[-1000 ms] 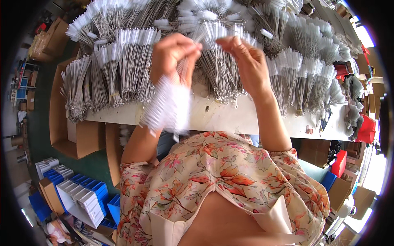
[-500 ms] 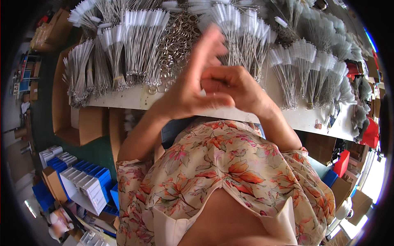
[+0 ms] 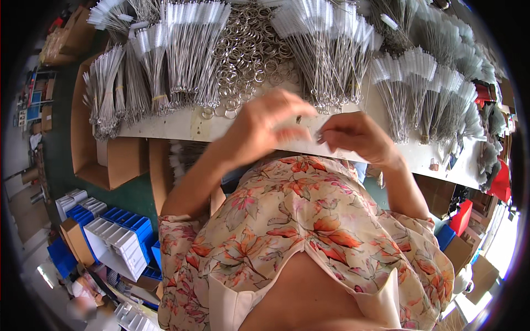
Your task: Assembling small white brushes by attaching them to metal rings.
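My left hand (image 3: 266,122) is over the table's near edge, blurred, its thumb and fingers stretched out and apart with nothing seen between them. Facing it, my right hand (image 3: 359,137) has its fingers curled together. Something small and dark shows at their tips, too small to name. Beyond the hands, a heap of shiny metal rings (image 3: 248,60) spreads over the white table (image 3: 199,132). Bundles of thin wire cleaning brushes (image 3: 190,60) with white bristle heads stand left of the rings. More such brushes (image 3: 331,60) lie to their right, their looped wire ends toward me.
Further brush bundles (image 3: 436,99) fill the table's right side. An open cardboard box (image 3: 124,163) stands below the table's left end. Blue and white plastic bins (image 3: 118,243) are on the floor at left. Red and blue things lie at far right.
My hands, crossing each other before, have come apart and nearer to me. The right has moved right; the left has lowered from beside the rings. The brushes and rings look unchanged.
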The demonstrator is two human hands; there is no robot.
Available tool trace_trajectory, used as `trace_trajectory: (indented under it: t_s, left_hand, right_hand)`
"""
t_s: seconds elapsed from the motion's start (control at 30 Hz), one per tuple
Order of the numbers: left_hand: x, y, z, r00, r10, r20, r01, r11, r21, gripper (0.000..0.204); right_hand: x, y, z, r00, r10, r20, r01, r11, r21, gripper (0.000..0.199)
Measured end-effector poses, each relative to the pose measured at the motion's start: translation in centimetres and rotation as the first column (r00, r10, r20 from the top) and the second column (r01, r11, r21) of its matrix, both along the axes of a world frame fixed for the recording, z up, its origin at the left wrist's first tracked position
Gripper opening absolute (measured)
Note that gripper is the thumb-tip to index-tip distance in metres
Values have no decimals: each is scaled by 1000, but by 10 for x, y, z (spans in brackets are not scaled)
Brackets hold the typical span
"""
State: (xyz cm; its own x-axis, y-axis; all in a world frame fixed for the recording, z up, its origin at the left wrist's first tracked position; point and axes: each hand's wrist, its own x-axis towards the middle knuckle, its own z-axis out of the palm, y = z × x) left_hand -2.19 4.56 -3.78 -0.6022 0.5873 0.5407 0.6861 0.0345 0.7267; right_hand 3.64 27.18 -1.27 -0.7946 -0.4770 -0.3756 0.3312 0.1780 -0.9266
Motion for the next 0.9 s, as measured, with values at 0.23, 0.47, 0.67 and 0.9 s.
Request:
trace_trajectory:
  t_s: [0.23,0.47,0.67,0.9]
  left_hand:
    - [-109,-8,-35,848,194,-494,-412,827,-382,13]
    - [-104,-15,-22,912,317,-260,-385,880,-277,12]
    - [-51,8,32,842,415,344,-442,897,0,12]
    - [-27,13,37,865,265,427,-343,932,116,14]
  right_hand:
    - [18,22,-44,743,447,-499,306,437,846,12]
    - [-1,-7,-16,810,-201,-551,381,894,234,14]
    - [-47,-33,20,898,-374,-231,342,925,-165,21]
    - [-52,-55,23,918,-382,-102,321,870,-375,17]
